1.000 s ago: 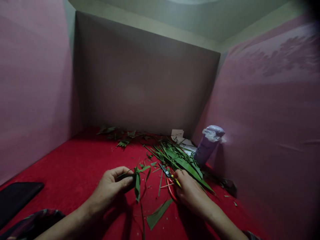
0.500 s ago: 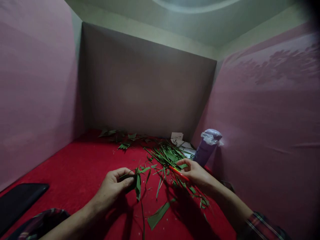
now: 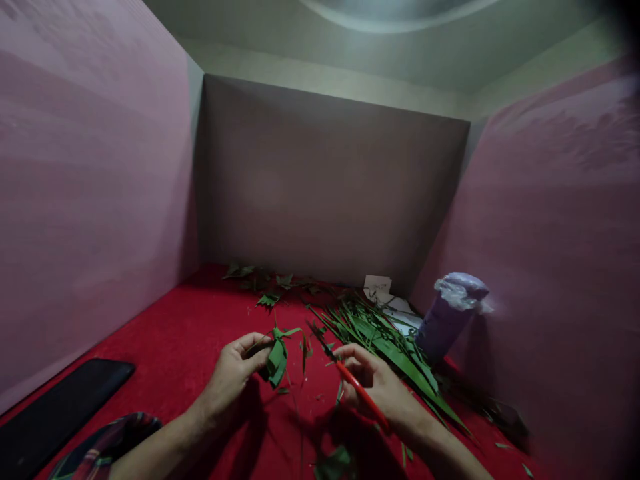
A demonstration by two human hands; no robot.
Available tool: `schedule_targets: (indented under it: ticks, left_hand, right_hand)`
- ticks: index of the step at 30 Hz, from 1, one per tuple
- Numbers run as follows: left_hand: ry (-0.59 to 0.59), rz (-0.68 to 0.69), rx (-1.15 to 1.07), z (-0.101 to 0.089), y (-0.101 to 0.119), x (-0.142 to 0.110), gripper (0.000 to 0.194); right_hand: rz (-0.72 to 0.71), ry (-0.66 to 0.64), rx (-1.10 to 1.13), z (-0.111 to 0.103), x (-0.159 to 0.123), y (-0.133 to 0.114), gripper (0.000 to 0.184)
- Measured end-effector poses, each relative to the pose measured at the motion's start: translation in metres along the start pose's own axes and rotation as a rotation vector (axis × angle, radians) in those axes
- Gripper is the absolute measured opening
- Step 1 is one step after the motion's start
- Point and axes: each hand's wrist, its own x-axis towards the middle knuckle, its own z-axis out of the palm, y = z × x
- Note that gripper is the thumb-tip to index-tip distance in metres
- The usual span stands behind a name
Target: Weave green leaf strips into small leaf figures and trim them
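My left hand [image 3: 243, 363] pinches a folded green leaf [image 3: 277, 362] between thumb and fingers, and thin strips hang from its right side. To the right, my right hand [image 3: 367, 380] is closed around red-handled scissors [image 3: 356, 381]. Their dark blades point up and left, close to the hanging strips; whether they touch them I cannot tell. Behind the right hand lies a heap of long green leaves [image 3: 380, 337] on the red cloth [image 3: 200, 327]. Below the hands, near the bottom edge, a loose leaf piece [image 3: 337, 463] is blurred.
A purple cylindrical container [image 3: 445, 323] with clear plastic round its top leans at the right, beside white papers [image 3: 403, 317]. Leaf scraps [image 3: 269, 300] lie along the back. A flat black object [image 3: 75, 413] rests at the left, and pink walls [image 3: 100, 200] enclose both sides.
My right hand has brought the scissors nearer the leaf in my left hand, and their blades now show. The leaf has turned slightly. The whole view has shifted, so the surroundings sit farther right.
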Motion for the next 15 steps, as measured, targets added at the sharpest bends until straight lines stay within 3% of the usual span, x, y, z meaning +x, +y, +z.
schedule_targets:
  ticks: [6, 15]
  left_hand:
    - [0.076, 0.067, 0.049, 0.002, 0.007, 0.0, 0.017]
    - [0.064, 0.076, 0.094, 0.009, 0.008, -0.005, 0.009]
  right_hand:
    - [0.126, -0.111, 0.062, 0.017, -0.004, 0.006, 0.041]
    - [0.16, -0.13, 0.088, 0.027, -0.003, 0.004, 0.034]
